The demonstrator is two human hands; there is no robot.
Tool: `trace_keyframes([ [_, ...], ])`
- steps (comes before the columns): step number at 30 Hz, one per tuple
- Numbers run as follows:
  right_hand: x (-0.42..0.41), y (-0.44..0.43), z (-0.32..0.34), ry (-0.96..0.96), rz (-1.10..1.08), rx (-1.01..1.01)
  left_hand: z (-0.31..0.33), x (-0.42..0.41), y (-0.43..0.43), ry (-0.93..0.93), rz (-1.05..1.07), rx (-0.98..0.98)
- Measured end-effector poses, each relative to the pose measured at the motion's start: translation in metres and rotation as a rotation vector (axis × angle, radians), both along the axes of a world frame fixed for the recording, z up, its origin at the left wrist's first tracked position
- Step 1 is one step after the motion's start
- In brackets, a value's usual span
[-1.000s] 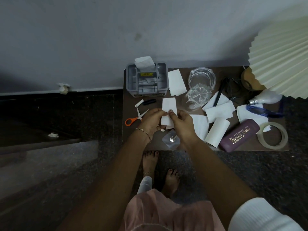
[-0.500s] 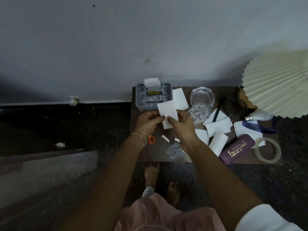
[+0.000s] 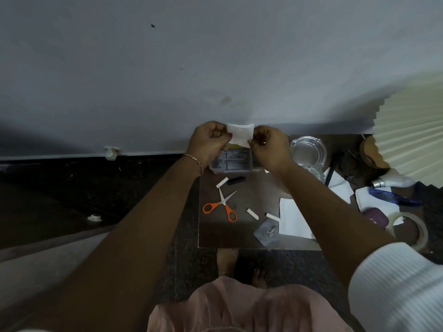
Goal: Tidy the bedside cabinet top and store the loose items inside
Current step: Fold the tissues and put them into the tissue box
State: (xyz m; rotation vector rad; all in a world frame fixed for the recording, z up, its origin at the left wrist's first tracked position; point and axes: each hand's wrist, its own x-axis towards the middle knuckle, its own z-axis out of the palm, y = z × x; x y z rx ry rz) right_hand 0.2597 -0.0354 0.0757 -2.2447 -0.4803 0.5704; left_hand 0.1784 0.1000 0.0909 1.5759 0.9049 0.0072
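Observation:
A small white paper slip [image 3: 240, 134] is held up in the air above the grey plastic organiser box [image 3: 231, 161] at the back of the brown cabinet top [image 3: 242, 233]. My left hand [image 3: 208, 141] pinches its left edge and my right hand [image 3: 269, 146] pinches its right edge. Orange-handled scissors [image 3: 221, 205] lie open on the cabinet top, with small white paper strips [image 3: 252, 213] and a clear plastic packet [image 3: 267, 232] near them. More white paper sheets [image 3: 293, 219] lie to the right, partly under my right arm.
A glass ashtray [image 3: 308, 149] stands at the back. A pleated cream lampshade [image 3: 412, 137] overhangs the right side. Blue glasses [image 3: 393, 196], a light bulb [image 3: 388, 182], a purple glasses case [image 3: 375, 216] and a tape roll [image 3: 411, 230] crowd the right end. My bare feet [image 3: 227, 262] stand below the front edge.
Both hands have lifted the paper slip up and away from the cabinet top toward the wall, above the organiser box. The view has tilted upward, so the scissors now show fully.

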Motion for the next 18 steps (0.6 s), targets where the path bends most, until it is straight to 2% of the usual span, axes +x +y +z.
trace_keyframes([
  [5, 0.008, 0.008, -0.011, -0.089, 0.044, -0.092, -0.007, 0.008, 0.009, 0.026, -0.018, -0.009],
  [13, 0.009, 0.019, -0.016, -0.186, 0.070, -0.050, -0.019, 0.007, 0.014, 0.010, 0.034, -0.012],
  [18, 0.010, 0.021, -0.020, -0.255, 0.168, -0.148, -0.026, 0.004, 0.017, 0.009, 0.026, 0.018],
])
